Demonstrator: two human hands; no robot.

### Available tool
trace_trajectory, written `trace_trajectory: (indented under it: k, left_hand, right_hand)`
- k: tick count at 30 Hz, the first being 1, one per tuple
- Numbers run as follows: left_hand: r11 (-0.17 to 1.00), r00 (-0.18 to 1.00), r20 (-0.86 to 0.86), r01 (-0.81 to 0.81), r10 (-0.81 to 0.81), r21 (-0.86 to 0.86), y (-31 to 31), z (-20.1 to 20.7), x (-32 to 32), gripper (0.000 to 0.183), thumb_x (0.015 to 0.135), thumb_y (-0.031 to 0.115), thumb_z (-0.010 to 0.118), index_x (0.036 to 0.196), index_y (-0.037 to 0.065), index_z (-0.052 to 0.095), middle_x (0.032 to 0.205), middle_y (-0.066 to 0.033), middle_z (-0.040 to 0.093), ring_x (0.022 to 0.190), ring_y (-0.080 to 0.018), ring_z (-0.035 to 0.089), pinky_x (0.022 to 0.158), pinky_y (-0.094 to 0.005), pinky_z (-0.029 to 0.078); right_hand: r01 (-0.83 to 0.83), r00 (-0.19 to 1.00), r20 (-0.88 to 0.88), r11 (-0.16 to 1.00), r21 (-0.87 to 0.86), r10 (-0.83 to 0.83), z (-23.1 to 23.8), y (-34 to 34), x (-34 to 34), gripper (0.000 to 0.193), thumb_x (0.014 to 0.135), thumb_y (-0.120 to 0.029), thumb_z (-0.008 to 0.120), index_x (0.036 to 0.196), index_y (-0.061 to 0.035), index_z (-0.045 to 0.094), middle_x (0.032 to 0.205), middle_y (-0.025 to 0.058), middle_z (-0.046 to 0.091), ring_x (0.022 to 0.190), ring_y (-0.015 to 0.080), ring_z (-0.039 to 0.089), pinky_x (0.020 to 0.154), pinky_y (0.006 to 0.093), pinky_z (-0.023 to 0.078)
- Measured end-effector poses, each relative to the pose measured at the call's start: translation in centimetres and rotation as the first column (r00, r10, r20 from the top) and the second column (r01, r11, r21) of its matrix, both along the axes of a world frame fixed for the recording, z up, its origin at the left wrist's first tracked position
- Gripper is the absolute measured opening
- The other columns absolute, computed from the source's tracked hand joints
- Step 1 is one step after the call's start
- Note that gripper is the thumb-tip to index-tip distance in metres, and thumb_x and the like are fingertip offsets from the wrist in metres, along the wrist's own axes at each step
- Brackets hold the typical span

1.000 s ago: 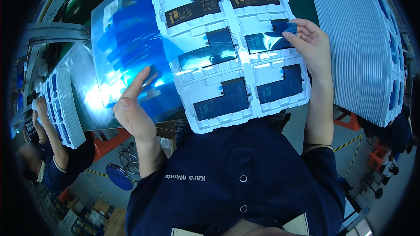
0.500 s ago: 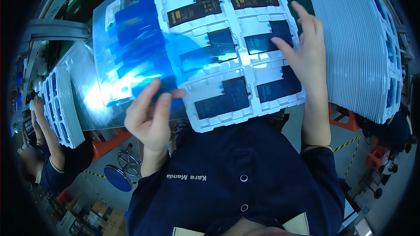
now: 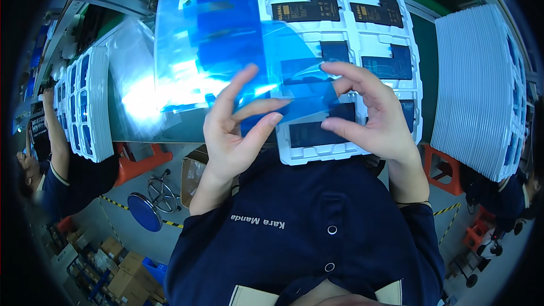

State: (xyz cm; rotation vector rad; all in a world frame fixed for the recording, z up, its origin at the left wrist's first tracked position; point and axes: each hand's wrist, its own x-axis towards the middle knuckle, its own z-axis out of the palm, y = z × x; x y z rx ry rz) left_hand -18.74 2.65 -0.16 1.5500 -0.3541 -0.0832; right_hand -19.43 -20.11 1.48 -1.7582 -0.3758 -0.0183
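Observation:
Thin blue plastic film (image 3: pixel 309 99) slants from a blue pile across a white tray (image 3: pixel 362 93). The tray's compartments hold several dark L-shaped phone batteries (image 3: pixel 306 11). My left hand (image 3: pixel 238 130) has its thumb and a bent finger close together at the film's near edge, index finger raised; it appears to pinch the film. Over the tray's near middle, my right hand (image 3: pixel 379 116) is open, thumb and fingers wide apart. Its curled fingers are beside the film's right end, and its thumb is over a near battery (image 3: pixel 323 130). Contact there is unclear.
A blue film pile (image 3: pixel 226 22) lies on clear plastic bags (image 3: pixel 170 68) left of the tray. Tall stacks of white trays stand at the right (image 3: pixel 470 90) and far left (image 3: pixel 96 102). Co-workers are at both sides. A round blue stool (image 3: pixel 144 212) stands on the floor.
My right hand has come left from the tray's right edge to the film. My left hand is nearer it, and the film's end now stretches between the hands. The whole view has shifted.

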Motion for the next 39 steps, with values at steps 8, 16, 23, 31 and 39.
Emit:
trace_trajectory:
  k: [8,16,23,31,39]
  left_hand:
    - [0.999,1.0,0.003,0.006,-0.006,0.053,1.5,0.2,0.4,0.046,0.077,-0.002,0.069,0.12,-0.006,0.051,0.107,-0.0164,0.064,0.089,-0.0205,0.066,0.077,-0.0272,0.051]
    - [0.962,0.975,0.22,-0.095,0.038,0.254,3.1,0.2,1.3,0.026,0.068,0.009,0.079,0.088,-0.002,0.068,0.082,-0.0138,0.069,0.071,-0.0192,0.068,0.064,-0.0244,0.051]
    - [0.963,0.933,0.359,-0.086,-0.012,0.254,4.6,-0.1,2.8,0.032,0.064,0.016,0.082,0.086,-0.002,0.068,0.08,-0.014,0.069,0.069,-0.0221,0.067,0.062,-0.0256,0.05]
    - [0.971,0.917,0.366,-0.212,0.159,0.108,6.0,-1.9,6.5,0.073,0.091,0.059,0.034,0.095,-0.006,0.067,0.091,-0.0188,0.067,0.084,-0.0252,0.066,0.077,-0.031,0.049]
    - [0.95,0.906,0.287,-0.301,0.311,-0.077,8.1,-2.3,10.7,0.078,0.099,0.047,0.01,0.098,-0.009,0.065,0.099,-0.0197,0.065,0.099,-0.0263,0.058,0.095,-0.0352,0.038]
  right_hand:
    - [0.029,0.992,-0.119,0.999,-0.032,-0.033,0.1,1.4,1.1,0.025,0.072,0.0,0.071,0.096,-0.0045,0.068,0.083,0.0024,0.056,0.073,0.0104,0.052,0.066,0.0249,0.043]
    - [-0.015,1.0,0.008,0.999,-0.046,0.016,-0.6,2.3,2.5,0.013,0.072,-0.001,0.072,0.083,-0.0011,0.066,0.086,0.0046,0.056,0.076,0.0133,0.055,0.067,0.0257,0.044]
    - [-0.113,0.987,0.096,0.985,-0.13,0.126,0.4,2.3,3.4,0.019,0.069,-0.006,0.075,0.086,-0.0035,0.068,0.087,0.0051,0.06,0.076,0.0146,0.057,0.063,0.0273,0.045]
    - [0.043,0.667,0.697,0.92,-0.389,0.264,2.5,2.8,4.6,0.026,0.062,-0.008,0.071,0.088,-0.0042,0.07,0.087,0.0086,0.066,0.075,0.0236,0.06,0.064,0.0326,0.047]
    - [0.263,0.964,-0.078,0.951,0.162,-0.254,-0.3,-1.2,10.1,0.023,0.084,-0.006,0.066,0.104,0.0022,0.06,0.089,0.0071,0.066,0.075,0.0101,0.063,0.066,0.0211,0.051]
